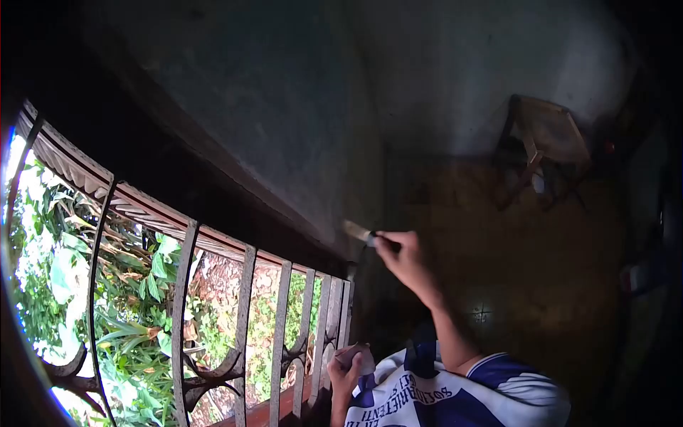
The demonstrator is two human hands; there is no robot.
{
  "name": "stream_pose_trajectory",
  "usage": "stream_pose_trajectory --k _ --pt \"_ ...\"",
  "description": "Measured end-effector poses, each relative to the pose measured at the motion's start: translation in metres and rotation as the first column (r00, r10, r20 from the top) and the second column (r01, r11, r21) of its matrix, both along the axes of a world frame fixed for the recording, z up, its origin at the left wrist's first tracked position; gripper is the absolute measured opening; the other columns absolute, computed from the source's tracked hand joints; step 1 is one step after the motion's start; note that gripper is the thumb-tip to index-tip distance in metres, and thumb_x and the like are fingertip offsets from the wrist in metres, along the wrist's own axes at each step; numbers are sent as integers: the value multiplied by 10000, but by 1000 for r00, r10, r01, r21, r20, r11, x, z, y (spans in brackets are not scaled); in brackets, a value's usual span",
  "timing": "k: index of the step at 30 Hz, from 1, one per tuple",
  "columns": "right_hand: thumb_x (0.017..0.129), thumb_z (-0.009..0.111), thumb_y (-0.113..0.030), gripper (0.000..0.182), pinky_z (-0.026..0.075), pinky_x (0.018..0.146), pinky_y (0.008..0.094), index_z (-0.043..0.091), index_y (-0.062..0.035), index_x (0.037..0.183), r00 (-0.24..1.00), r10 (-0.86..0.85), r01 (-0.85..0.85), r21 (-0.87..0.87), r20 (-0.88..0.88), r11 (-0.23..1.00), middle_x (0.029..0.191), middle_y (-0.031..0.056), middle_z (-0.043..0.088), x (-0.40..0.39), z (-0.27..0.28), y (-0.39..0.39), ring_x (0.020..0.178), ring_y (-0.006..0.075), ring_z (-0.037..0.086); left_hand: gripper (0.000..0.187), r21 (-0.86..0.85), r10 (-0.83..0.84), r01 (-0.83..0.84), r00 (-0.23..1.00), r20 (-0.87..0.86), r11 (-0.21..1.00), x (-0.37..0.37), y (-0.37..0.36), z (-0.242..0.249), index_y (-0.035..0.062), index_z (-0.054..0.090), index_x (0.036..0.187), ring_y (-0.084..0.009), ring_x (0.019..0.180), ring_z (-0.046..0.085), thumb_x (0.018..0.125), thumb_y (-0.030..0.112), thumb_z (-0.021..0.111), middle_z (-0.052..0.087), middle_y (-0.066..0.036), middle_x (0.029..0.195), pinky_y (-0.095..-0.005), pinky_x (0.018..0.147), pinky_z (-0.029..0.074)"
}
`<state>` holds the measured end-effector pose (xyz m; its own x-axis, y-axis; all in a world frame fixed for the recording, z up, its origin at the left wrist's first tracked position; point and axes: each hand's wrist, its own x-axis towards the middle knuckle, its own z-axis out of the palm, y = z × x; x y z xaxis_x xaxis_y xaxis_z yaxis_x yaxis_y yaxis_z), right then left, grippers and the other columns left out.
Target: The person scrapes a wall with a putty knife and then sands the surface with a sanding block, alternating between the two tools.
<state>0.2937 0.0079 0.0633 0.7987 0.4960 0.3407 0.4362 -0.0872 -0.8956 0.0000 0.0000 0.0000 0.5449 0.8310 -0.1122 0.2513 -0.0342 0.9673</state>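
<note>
My right hand (404, 260) is closed round the handle of a paintbrush (358, 230), arm stretched forward. The pale bristles point left, close to the grey wall (313, 171) beside the window corner. Lower down, near my shirt and the window bars, my left hand (344, 376) is closed on a small flat greyish-pink piece (359, 359), thumb across it. Its material cannot be made out. Metal window bars (245, 320) with curved ornaments run along my left, just beside the left hand.
Bright plants (135, 320) and bare ground show outside through the bars. A dark sill edge runs under the wall. Across the dim room, a small wooden folding table (544, 135) stands against the far wall, over a tiled floor (498, 256).
</note>
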Motion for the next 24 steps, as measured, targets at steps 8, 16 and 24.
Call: stream_pose_trajectory --k 8,16,24 --pt "850 712 -190 218 495 579 368 717 28 844 999 17 -20 -63 -40 998 673 184 665 16 30 -10 592 318 656 212 5 33 -33 999 36 999 -2 6 -4 -52 643 1005 -114 804 649 847 76 700 712 -104 881 -263 734 521" --pt "843 723 -236 248 496 662 389 718 10 815 1000 25 -24 -188 3 982 776 208 669 24 -18 17 728 335 655 200 33 -4 4 1000 10 999 14 6 -4 -47 637 1010 -119 833 661 850 59 693 723 -115 896 -261 757 522" --pt "849 657 -234 273 499 592 448 673 -2 706 987 -10 65 -334 162 940 669 201 632 24 -41 55 634 385 642 181 80 -44 47 998 -36 996 40 -3 8 -43 643 1001 -118 810 653 845 32 694 715 -104 890 -260 753 520"
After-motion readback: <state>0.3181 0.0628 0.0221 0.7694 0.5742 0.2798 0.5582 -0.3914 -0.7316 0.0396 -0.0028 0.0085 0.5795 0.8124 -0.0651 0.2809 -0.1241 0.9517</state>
